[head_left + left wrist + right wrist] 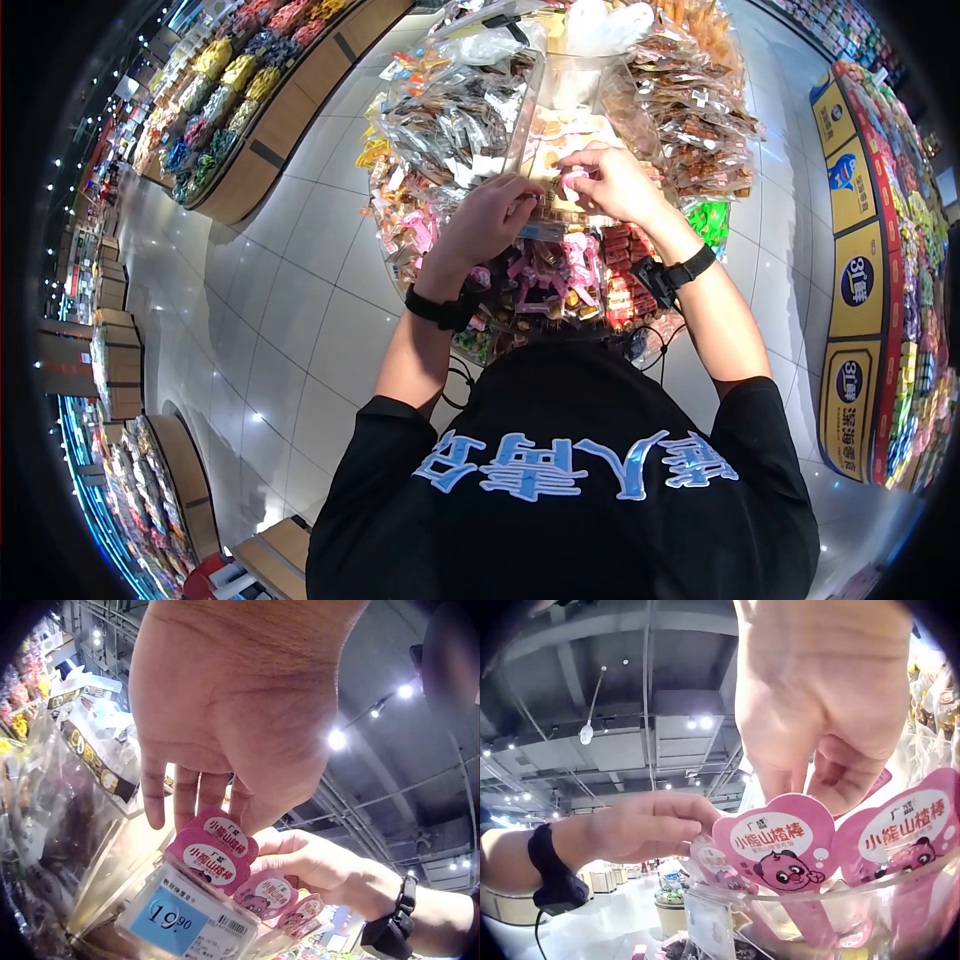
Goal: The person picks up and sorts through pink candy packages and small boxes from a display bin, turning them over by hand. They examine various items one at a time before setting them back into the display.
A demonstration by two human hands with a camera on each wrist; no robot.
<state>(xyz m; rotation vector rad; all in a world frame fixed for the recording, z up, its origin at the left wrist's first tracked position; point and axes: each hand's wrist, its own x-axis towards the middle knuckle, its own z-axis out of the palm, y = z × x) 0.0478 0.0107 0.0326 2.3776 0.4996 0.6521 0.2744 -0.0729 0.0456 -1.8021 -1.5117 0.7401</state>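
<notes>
Several pink bear-shaped hawthorn sticks (784, 844) with white labels stand in a clear container (855, 892). My right hand (622, 185) pinches a pink hawthorn stick (574, 183) between thumb and fingers over this container. The right wrist view shows that hand (825, 697) from above, its fingertips partly behind the pink heads. Opposite it, my left hand (492, 220) has its fingertips right at the edge of other hawthorn sticks (214, 847). In the left wrist view these heads hide the fingertips, so I cannot tell whether they pinch one.
A price tag (171, 919) reading 19.90 is fixed to the container's front. Bagged snacks (455, 120) are heaped on the left, more brown packs (695, 120) on the right. Pink and red wrapped sweets (560, 275) lie nearer me. Shelves (855, 280) stand across the tiled floor.
</notes>
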